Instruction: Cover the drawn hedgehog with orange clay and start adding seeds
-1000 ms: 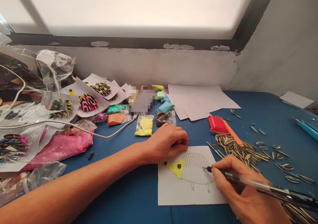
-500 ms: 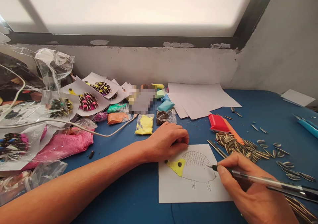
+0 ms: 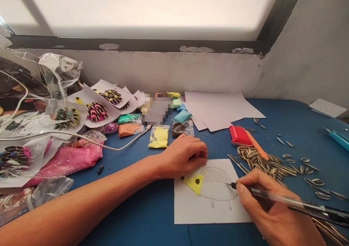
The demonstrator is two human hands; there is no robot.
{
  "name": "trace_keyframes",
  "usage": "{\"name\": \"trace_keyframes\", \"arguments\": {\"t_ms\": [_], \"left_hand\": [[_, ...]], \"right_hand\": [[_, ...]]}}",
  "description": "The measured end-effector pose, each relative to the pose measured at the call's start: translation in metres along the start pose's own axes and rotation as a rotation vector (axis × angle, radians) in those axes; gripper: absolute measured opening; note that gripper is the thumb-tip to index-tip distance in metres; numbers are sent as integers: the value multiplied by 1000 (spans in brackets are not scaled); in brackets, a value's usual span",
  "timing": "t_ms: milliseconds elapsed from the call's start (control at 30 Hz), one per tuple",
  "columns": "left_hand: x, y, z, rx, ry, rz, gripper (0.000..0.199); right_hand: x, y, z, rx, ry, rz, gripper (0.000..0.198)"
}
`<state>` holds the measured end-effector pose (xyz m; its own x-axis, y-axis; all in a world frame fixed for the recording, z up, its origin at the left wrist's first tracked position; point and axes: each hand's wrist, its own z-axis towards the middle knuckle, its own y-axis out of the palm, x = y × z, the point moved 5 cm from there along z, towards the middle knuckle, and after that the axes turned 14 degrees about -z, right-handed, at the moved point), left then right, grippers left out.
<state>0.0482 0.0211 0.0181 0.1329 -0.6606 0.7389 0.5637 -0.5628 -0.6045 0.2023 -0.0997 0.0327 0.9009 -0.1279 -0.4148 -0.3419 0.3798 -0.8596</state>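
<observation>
My right hand (image 3: 276,211) grips a clear-barrelled black pen (image 3: 286,197), its tip on a small sheet of white paper (image 3: 191,211). Drawn on the sheet is a hedgehog-like animal (image 3: 218,191) with rows of short marks across its upper back and two pairs of thin leg lines. Its pointed head (image 3: 195,184) is flat yellow clay with a dark eye and nose. My left hand (image 3: 184,157) rests on the sheet's upper left edge, fingers curled in and nothing visible in them.
Striped sunflower seeds (image 3: 256,158) lie right of the sheet, near a red packet (image 3: 240,135) and an orange stick (image 3: 257,144). Clay bags, including a yellow one (image 3: 159,137), stand behind my left hand. Finished seed hedgehogs (image 3: 96,111), a white cable (image 3: 114,148) and a pink cloth (image 3: 73,158) are left.
The pen tip has shifted slightly left and down, adding marks at the lower right of the patterned area. My left hand stays in place.
</observation>
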Motion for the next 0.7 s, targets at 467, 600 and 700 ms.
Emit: {"name": "trace_keyframes", "arguments": {"t_ms": [467, 600, 700], "left_hand": [[-2, -1, 1, -4, -8, 12, 7], [-1, -1, 1, -15, -7, 23, 8], [0, -1, 1, -19, -4, 27, 8]], "right_hand": [[4, -6, 9, -29, -206, 40, 23], [-2, -10, 10, -21, -225, 20, 21], [-2, -11, 8, -13, -189, 20, 21]]}}
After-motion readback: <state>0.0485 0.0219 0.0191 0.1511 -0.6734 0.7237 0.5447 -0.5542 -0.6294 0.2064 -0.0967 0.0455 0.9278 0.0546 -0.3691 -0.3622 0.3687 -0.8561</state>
